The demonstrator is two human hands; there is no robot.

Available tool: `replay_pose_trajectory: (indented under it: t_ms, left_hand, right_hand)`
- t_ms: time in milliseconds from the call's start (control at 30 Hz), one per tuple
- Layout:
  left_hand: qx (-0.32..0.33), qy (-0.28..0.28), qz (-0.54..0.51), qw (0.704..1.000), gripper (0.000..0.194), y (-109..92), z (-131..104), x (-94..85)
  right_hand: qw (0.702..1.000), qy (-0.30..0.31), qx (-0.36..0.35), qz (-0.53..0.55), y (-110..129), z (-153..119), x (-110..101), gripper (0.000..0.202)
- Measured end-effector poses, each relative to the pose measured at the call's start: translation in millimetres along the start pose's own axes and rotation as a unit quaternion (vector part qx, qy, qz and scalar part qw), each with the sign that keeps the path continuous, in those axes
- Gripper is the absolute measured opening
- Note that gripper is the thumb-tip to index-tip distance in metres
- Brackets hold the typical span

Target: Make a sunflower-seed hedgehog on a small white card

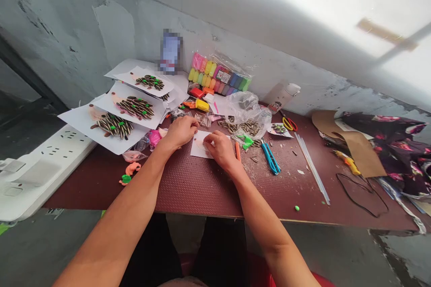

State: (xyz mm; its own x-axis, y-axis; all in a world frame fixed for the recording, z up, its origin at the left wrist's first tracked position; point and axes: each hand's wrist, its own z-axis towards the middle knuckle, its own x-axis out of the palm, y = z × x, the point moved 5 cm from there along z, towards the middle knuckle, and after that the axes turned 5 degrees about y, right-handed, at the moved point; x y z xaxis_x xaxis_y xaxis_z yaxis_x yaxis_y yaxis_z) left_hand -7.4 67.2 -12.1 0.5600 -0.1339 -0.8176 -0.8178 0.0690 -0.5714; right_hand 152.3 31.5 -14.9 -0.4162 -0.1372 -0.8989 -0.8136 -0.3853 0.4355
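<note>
A small white card [198, 151] with a pale peach shape on it lies on the table before me. My left hand [183, 131] is at the card's upper left corner, fingers bent together; what they hold, if anything, is hidden. Over the card's right side, my right hand [218, 148] has its fingertips pinched together on something too small to name. Just right of that hand lies an orange stick [238, 151]. Striped sunflower seeds [247, 126] are heaped behind it, partly under a clear plastic bag [247, 105]. A lump of green clay [247, 142] sits beside the seeds.
Finished seed hedgehog pictures [134, 107] are stacked at left near a white power strip [43, 161]. Clay packs [218, 74] lean on the wall. To the right are a blue cutter [270, 158], scissors [289, 123], clear glue sticks [313, 168] and a yellow glue gun [350, 162] with its cord.
</note>
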Motion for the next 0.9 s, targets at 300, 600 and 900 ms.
replay_pose_trajectory:
  t_ms: [300,600,900]
  left_hand:
    - [0.002,-0.007,-0.01,1.0,0.027,0.4,-0.1,0.1]
    - [0.009,-0.009,-0.015,1.0,0.028,0.1,-0.3,-0.9]
    - [0.005,-0.006,-0.01,1.0,0.027,-1.1,-0.6,-1.7]
  right_hand:
    - [0.999,0.022,-0.007,-0.03,4.5,-1.1,-0.2,0.017]
    - [1.0,0.02,-0.002,-0.02,4.9,-4.6,-6.8,0.035]
    - [0.999,0.043,-0.004,-0.033,8.2,-5.8,-6.3,0.035]
